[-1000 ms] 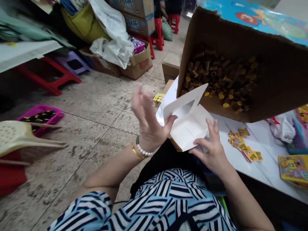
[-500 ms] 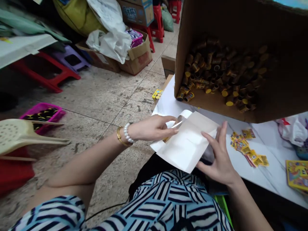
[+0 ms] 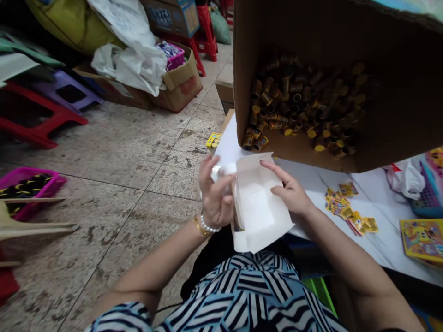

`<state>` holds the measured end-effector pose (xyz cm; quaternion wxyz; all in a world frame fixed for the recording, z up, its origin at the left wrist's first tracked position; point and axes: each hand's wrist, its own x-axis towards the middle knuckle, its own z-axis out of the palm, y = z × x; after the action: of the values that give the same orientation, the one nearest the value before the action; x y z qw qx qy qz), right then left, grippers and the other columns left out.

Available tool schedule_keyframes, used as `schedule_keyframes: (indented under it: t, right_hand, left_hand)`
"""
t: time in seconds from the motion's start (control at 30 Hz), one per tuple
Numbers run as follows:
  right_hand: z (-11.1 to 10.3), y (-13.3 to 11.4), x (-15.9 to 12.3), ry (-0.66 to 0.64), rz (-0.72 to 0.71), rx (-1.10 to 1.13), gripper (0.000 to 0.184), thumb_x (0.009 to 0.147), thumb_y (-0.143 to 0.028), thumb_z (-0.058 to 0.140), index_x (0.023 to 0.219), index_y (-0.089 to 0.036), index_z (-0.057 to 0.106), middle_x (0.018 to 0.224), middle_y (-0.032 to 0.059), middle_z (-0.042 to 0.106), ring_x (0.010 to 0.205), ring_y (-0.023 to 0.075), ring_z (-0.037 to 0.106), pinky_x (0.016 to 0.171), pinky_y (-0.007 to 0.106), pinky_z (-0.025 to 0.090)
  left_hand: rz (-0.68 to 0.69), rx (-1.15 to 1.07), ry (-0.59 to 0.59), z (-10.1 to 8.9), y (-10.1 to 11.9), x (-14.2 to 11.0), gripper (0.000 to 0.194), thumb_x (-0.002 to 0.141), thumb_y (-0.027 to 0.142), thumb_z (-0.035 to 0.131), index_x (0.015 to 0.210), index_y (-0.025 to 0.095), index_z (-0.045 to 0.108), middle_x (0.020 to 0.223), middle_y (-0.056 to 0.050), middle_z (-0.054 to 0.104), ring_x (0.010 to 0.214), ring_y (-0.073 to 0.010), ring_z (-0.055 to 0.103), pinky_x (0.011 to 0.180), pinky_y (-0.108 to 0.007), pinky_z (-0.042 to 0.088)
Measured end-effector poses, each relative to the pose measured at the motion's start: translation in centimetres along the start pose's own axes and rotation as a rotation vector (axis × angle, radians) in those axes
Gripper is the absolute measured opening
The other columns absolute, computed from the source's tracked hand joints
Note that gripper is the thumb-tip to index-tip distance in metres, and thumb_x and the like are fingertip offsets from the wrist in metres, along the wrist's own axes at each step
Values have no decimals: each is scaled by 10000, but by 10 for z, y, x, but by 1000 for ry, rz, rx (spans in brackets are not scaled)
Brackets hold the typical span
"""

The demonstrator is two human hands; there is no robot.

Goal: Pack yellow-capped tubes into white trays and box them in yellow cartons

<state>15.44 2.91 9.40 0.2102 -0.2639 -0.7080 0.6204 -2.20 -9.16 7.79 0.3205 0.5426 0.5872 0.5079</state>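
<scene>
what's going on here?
A person is handling a white card blank with both hands. The left hand grips its near edge, and the right hand presses fingers on top. Just beyond, a tilted open cardboard box holds many small yellow-and-brown cylinders. Small yellow printed packets lie on a white marble-look table.

You are working with both hands close together in front of your body. Your left hand (image 3: 215, 196) is curling its fingers upward with the thumb turning inward, and your right hand (image 3: 289, 190) is reaching across with its fingers extended and pressing down. Your left forearm (image 3: 162, 263) and right forearm (image 3: 346, 251) are slanting inward from either side.
</scene>
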Motion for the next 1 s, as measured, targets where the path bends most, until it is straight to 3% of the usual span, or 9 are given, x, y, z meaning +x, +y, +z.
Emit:
schedule_keyframes:
  t: [0.17,0.3,0.37,0.47,0.57,0.67,0.83,0.93,1.0]
  right_hand:
    - [-14,6,35,-140,11,194,661,764,-146,619,1406,-306,624,1416,-15,657,1089,212,712,837,336,628]
    - [0,5,62,-216,-16,110,507,846,-230,602,1346,-273,677,1211,1,764,938,183,741,770,314,615]
    - [4,2,78,-175,-33,36,373,898,-324,613,1243,-251,735,1111,8,790,899,185,742,772,319,605]
    - [-5,-6,100,1,-171,-235,308,974,-448,572,1014,-242,797,1083,29,790,974,200,733,853,332,583]
    - [-25,-10,116,65,-373,-706,313,1014,-404,528,1082,-240,786,1243,75,733,1197,229,648,1049,373,504]
    - [-44,-1,128,-23,-371,-932,349,999,-311,555,1274,-177,722,1329,158,674,1308,298,550,1101,441,449]
    - [-66,2,130,-26,-323,-900,371,927,-308,666,1260,-156,722,1228,159,688,1154,285,624,1015,424,496]
    - [-73,-33,122,-14,-344,-758,387,962,-280,608,1336,-226,692,1270,97,660,1177,223,626,1033,362,487]
    - [-67,-60,117,-109,-338,-665,436,959,-261,601,1392,-267,647,1313,67,634,1181,197,625,988,315,504]
  left_hand:
    - [157,138,-94,-43,12,15,507,804,759,596,879,261,654,844,-77,692,908,-258,680,812,-410,562]
    - [492,461,-320,-61,13,19,448,704,703,751,744,268,655,736,-49,678,765,-232,650,752,-396,516]
    - [783,647,-218,-61,7,22,427,779,665,703,687,256,624,615,-13,601,606,-175,556,600,-347,419]
    - [1110,750,106,-60,-2,34,544,923,639,512,576,220,491,492,23,407,485,-138,367,506,-341,253]
    - [1116,709,246,-65,-2,52,575,981,599,411,553,215,408,495,26,349,499,-136,328,517,-335,246]
    - [1090,693,241,-70,4,64,563,984,590,413,563,217,386,503,28,345,508,-135,328,525,-329,251]
    - [1046,661,157,-73,2,64,575,989,588,411,555,215,342,495,32,319,489,-130,305,519,-338,207]
    - [1002,611,112,-75,4,60,586,997,596,396,556,212,367,494,34,315,481,-127,299,521,-344,196]
    - [991,597,53,-77,10,58,566,1001,560,414,557,211,373,498,37,305,478,-127,282,521,-348,187]
